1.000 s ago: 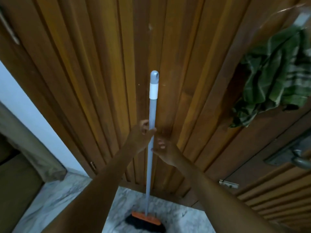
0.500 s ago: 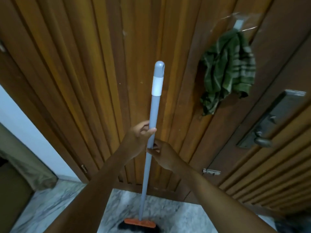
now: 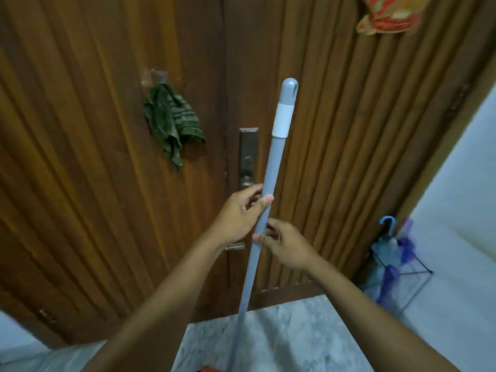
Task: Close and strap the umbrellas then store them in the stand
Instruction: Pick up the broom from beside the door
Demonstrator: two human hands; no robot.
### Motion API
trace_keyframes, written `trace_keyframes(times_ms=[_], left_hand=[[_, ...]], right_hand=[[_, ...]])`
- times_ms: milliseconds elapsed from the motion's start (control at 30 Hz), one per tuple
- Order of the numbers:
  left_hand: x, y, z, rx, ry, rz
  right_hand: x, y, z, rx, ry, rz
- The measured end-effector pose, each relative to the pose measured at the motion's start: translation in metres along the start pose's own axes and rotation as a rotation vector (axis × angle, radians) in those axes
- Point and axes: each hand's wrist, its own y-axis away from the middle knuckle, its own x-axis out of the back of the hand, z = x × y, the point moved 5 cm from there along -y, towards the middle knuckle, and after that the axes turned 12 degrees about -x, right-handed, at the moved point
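A long grey broom handle (image 3: 271, 167) with a white band near its top stands upright in front of me. My left hand (image 3: 239, 216) grips it at mid-height, thumb across the shaft. Just below, my right hand (image 3: 284, 244) holds the same shaft with curled fingers. At the right, by the white wall, a dark wire umbrella stand (image 3: 402, 272) holds closed umbrellas: one pale blue with a blue hooked handle (image 3: 387, 234) and a purple one (image 3: 406, 247). The broom head is almost out of frame at the bottom.
Wooden double doors (image 3: 107, 183) fill the view, with a metal lock plate and handle (image 3: 248, 157). A green checked cloth (image 3: 173, 122) hangs on the left door and a red-orange cloth (image 3: 389, 14) at top right. Marble floor (image 3: 290, 336) lies below.
The view has swung right, so the green cloth and lock moved left and the umbrella stand came into sight. Both hands keep hold of the broom handle, which now leans slightly right.
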Motion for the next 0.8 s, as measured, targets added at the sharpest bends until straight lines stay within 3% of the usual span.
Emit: trace_keyframes(times_ms=[400, 800], left_hand=[[-0.339, -0.04, 0.111, -0.113, 0.35, -0.383], [-0.597, -0.078, 0.134, -0.178, 0.566, -0.802]], right_hand=[[0.241, 0.218, 0.159, -0.286, -0.021, 0.544], [0.377, 0.326, 0.304, -0.624, -0.016, 0.978]])
